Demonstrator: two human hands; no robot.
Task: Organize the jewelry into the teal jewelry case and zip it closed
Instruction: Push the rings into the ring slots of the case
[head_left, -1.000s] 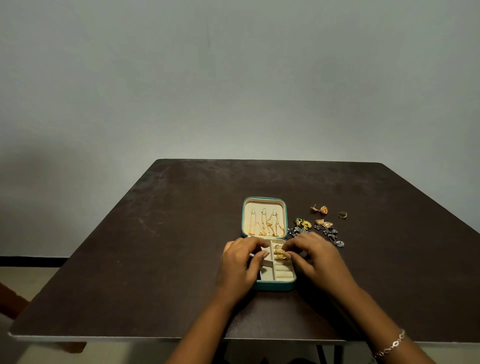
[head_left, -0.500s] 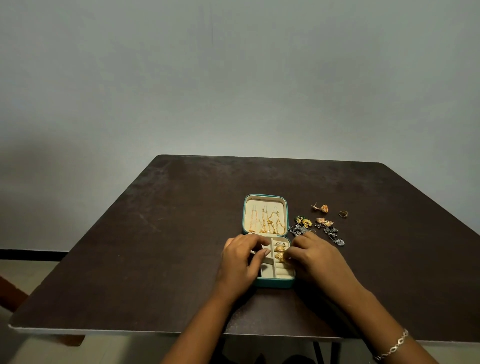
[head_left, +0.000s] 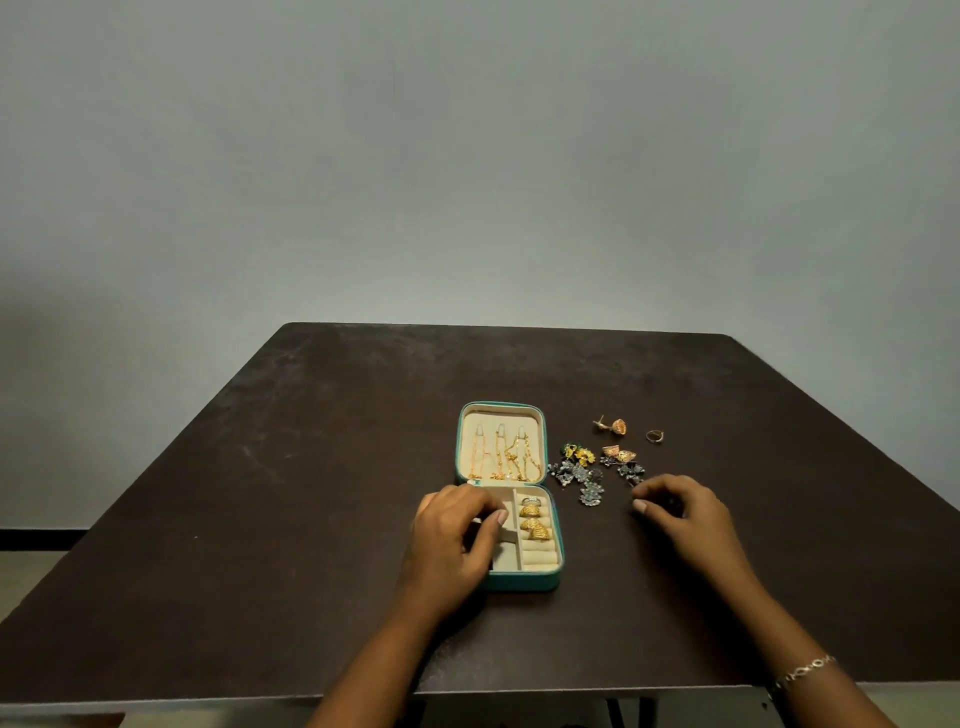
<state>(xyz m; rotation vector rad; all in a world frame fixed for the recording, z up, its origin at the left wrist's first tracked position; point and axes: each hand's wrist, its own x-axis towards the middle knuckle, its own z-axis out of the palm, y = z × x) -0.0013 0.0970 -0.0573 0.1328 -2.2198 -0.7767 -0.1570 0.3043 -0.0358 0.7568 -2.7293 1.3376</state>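
Head view: the teal jewelry case (head_left: 524, 582) sits open toward the counter's (head_left: 311, 467) near edge, chains (head_left: 501, 457) and rings (head_left: 534, 519) stowed. Left grip (head_left: 452, 535) rests slack on its tray. Right grip (head_left: 685, 519) curls beside loose earrings (head_left: 579, 475); whether it is pinching anything I cannot tell. Zipping remains.

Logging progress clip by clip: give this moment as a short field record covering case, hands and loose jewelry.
case: teal jewelry case, open flat
lid: gold chains hang inside
base: gold rings sit in the right-hand ring rolls
left hand: rests on the base's left side
right hand: curled over the dark table right of the case; whether it holds anything unclear
loose: dark earrings, yellow flower earrings, gold earrings, small ring
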